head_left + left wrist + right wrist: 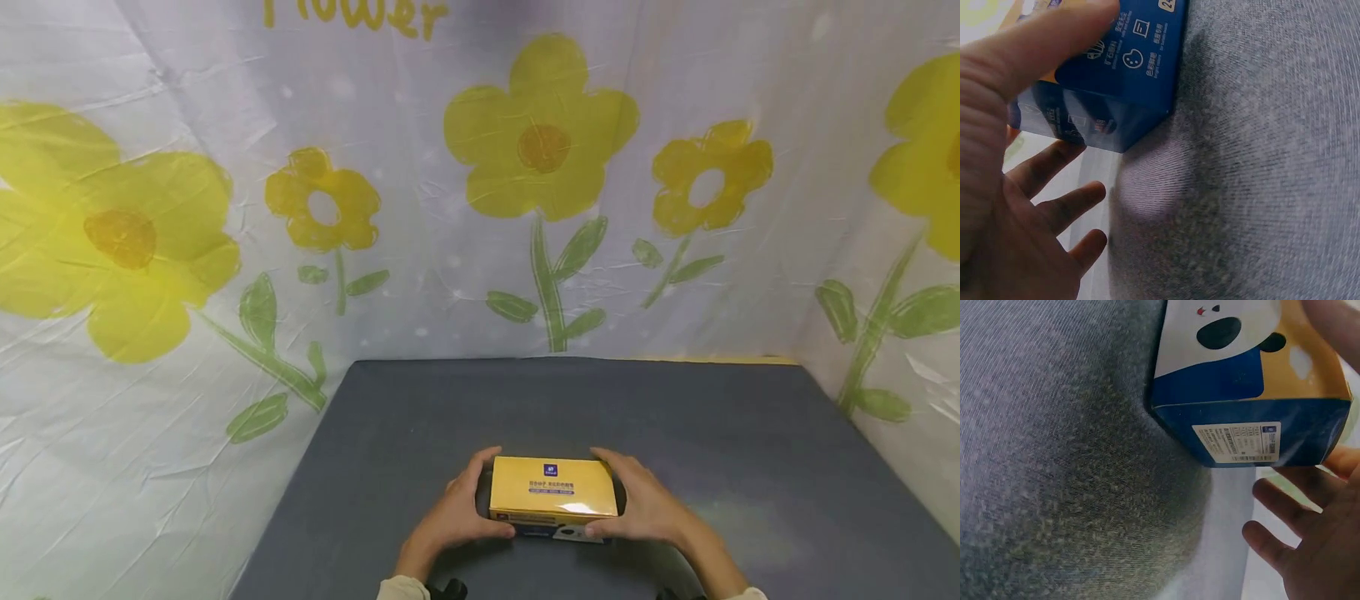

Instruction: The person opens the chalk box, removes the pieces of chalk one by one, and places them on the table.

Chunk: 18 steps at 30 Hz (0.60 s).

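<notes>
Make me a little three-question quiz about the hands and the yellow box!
1. True or false: the left hand and the right hand are both on the box.
2. What does the box sit on: A) grey table, B) a wooden floor, C) a red tray?
3. Fill in: the cloth backdrop is printed with yellow ____.

Key: 1 true; 2 A; 3 flowers.

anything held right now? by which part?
Yellow box: left hand and right hand grip its two short ends, thumbs on the near face.
</notes>
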Each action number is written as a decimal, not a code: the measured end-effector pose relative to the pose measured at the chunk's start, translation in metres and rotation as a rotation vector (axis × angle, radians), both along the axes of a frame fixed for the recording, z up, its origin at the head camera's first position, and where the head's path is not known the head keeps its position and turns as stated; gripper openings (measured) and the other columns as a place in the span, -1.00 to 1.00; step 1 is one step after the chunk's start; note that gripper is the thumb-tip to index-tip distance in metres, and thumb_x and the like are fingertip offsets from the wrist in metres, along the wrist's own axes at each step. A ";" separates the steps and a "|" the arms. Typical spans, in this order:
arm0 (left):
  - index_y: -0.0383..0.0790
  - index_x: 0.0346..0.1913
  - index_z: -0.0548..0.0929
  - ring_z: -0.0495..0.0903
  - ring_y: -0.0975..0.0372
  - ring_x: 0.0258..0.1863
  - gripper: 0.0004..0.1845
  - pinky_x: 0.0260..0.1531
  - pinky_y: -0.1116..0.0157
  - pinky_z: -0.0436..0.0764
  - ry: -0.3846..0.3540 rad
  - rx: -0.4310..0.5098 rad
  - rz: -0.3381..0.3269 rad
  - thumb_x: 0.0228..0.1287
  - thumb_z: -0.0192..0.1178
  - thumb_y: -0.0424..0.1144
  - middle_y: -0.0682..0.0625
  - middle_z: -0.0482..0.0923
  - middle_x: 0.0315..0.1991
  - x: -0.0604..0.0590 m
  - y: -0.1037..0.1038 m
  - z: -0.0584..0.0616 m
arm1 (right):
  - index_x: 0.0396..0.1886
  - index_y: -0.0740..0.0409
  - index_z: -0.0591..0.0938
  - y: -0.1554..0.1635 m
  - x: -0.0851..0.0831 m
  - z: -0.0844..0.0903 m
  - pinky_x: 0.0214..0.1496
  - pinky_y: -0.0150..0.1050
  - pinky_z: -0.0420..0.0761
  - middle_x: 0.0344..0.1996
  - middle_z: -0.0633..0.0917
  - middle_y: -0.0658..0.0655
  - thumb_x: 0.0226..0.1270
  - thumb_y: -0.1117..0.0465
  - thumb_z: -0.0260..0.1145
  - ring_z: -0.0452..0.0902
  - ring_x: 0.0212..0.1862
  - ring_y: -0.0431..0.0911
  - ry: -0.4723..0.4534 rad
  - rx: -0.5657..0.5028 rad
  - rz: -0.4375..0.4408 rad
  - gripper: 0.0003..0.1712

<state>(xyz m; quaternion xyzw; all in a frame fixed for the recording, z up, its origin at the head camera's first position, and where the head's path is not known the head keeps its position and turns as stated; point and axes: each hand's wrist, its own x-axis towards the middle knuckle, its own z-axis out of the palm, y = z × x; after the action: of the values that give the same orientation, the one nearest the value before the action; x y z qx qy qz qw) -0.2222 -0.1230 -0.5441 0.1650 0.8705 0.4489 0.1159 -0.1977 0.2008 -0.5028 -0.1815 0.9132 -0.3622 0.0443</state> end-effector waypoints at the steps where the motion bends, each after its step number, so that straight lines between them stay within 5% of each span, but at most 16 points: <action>1: 0.26 0.57 0.09 0.28 -0.14 0.44 0.24 0.26 -0.38 0.24 0.001 -0.002 0.002 -0.18 0.66 0.10 -0.07 0.31 0.49 -0.001 0.000 -0.001 | 0.51 0.25 0.31 0.001 0.000 -0.001 0.08 0.40 0.47 0.35 0.48 0.35 -0.13 -0.22 0.67 0.40 0.31 0.35 -0.005 0.000 0.003 0.27; 7: 0.13 0.56 0.15 0.29 -0.12 0.42 0.20 0.26 -0.37 0.24 -0.005 0.012 0.009 -0.17 0.66 0.08 -0.03 0.35 0.47 -0.002 0.000 -0.002 | 0.45 0.27 0.35 0.002 -0.002 -0.006 0.04 0.30 0.53 0.28 0.52 0.32 -0.16 -0.16 0.71 0.46 0.24 0.28 -0.009 -0.013 0.005 0.23; 18: 0.21 0.53 0.16 0.28 -0.13 0.43 0.18 0.25 -0.39 0.25 0.000 0.006 0.021 -0.17 0.66 0.08 0.00 0.33 0.46 -0.010 -0.001 -0.004 | 0.47 0.18 0.36 -0.002 -0.008 -0.005 0.12 0.35 0.48 0.31 0.51 0.26 -0.16 -0.15 0.71 0.41 0.32 0.29 -0.052 -0.030 -0.050 0.20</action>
<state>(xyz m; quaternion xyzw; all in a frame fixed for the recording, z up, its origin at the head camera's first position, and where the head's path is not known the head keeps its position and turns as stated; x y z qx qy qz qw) -0.2327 -0.1241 -0.5479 0.1562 0.8709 0.4527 0.1104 -0.2056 0.1986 -0.5077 -0.1500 0.9104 -0.3814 0.0560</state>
